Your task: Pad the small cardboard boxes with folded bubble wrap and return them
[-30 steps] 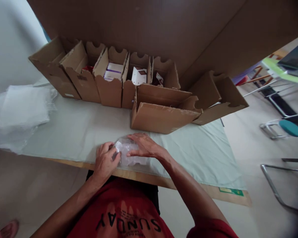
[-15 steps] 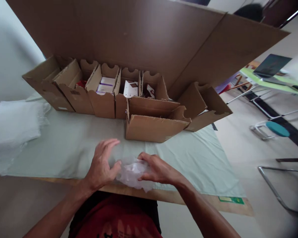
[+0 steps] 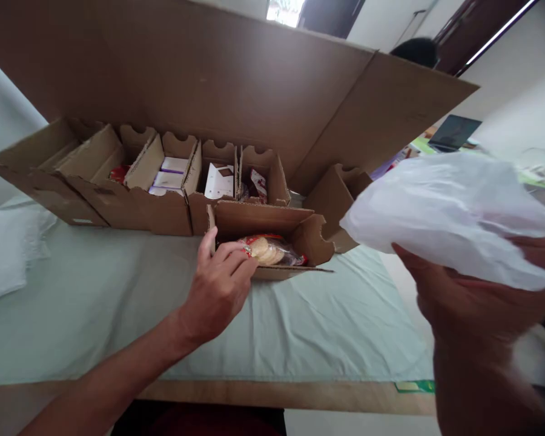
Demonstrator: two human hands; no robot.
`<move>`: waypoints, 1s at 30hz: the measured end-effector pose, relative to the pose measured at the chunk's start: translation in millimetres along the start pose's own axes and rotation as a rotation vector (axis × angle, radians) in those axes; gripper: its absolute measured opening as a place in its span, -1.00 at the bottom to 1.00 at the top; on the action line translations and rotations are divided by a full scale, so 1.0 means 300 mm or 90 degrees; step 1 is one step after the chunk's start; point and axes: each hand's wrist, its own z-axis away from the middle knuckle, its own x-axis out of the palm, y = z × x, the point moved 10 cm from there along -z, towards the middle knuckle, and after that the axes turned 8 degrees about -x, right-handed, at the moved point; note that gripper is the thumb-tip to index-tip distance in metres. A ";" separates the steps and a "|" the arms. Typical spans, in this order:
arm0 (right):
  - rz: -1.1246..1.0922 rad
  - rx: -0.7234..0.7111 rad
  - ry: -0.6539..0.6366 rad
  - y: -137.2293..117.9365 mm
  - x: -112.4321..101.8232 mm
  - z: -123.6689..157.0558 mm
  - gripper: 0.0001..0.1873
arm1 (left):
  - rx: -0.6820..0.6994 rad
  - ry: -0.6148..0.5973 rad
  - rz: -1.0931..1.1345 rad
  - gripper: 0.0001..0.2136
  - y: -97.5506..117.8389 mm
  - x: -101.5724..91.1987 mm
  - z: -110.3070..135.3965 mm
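My left hand (image 3: 219,284) reaches over the front wall of a small cardboard box (image 3: 272,219) on the table, fingers curled at its rim beside a clear packet of round biscuits (image 3: 269,250) lying inside. Whether the fingers grip the packet or only the box wall I cannot make out. My right hand (image 3: 470,297) is raised close to the camera at the right, closed on a crumpled white plastic wrap (image 3: 449,215) that hides its fingertips.
A row of open cardboard bins (image 3: 118,200) with white and purple cartons (image 3: 170,172) stands along a tall cardboard backboard (image 3: 218,79). A pale green cloth (image 3: 118,303) covers the table. White sheets (image 3: 4,254) lie at the far left.
My right hand lifted the plastic wrap off the table up to the right. My left hand left the wrap and reached forward to the small box. The view tilted up.
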 end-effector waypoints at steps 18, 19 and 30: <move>-0.092 -0.524 -0.700 -0.409 0.781 0.180 -0.72 | -0.014 0.008 0.031 -0.78 -0.004 -0.004 0.059; -0.094 -0.548 -0.721 -0.437 0.815 0.194 -0.72 | -0.013 0.004 0.033 -0.79 -0.004 -0.002 0.059; -0.215 -0.550 -0.821 -0.493 0.929 0.220 -0.63 | -0.014 0.011 0.050 -0.80 -0.027 -0.002 0.062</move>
